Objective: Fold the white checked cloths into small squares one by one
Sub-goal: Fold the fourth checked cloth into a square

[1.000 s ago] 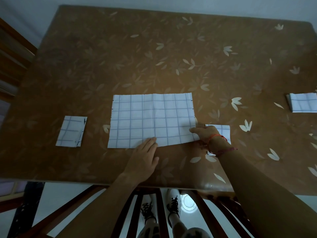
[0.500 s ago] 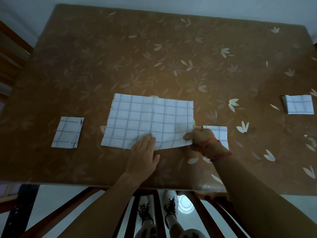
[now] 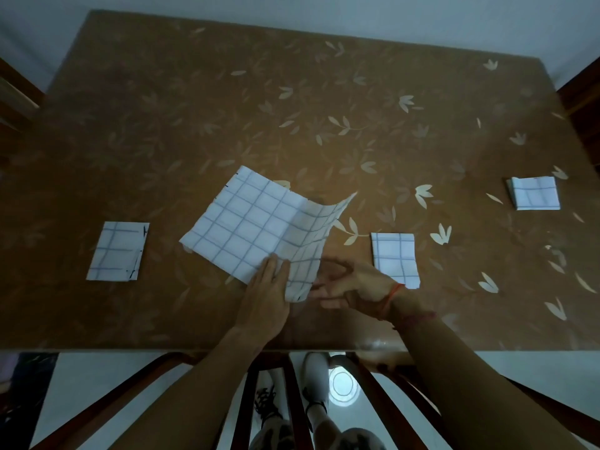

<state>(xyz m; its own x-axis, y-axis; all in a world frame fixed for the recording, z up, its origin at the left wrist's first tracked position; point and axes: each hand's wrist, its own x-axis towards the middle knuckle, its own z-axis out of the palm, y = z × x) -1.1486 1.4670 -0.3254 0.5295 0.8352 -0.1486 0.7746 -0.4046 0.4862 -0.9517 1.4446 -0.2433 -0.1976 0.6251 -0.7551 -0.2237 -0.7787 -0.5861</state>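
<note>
A brown table (image 3: 292,102) with a glossy covering printed with pale leaves fills most of the view. A pale grey wall (image 3: 324,11) runs behind its far edge. A dark wooden left chair (image 3: 14,92) and right chair (image 3: 581,95) stand at its ends. The near chair (image 3: 238,414) shows its curved slats below the front edge, over a pale shiny floor (image 3: 97,384) with a round light reflection (image 3: 343,386). The room is dim.

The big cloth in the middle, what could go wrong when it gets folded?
The cloth lies slanted with its right half lifted and curling, so the edges may land crooked. Only the left hand pins it, near one edge, so it could slide. The right hand is beside a folded square and might bump it.
</note>
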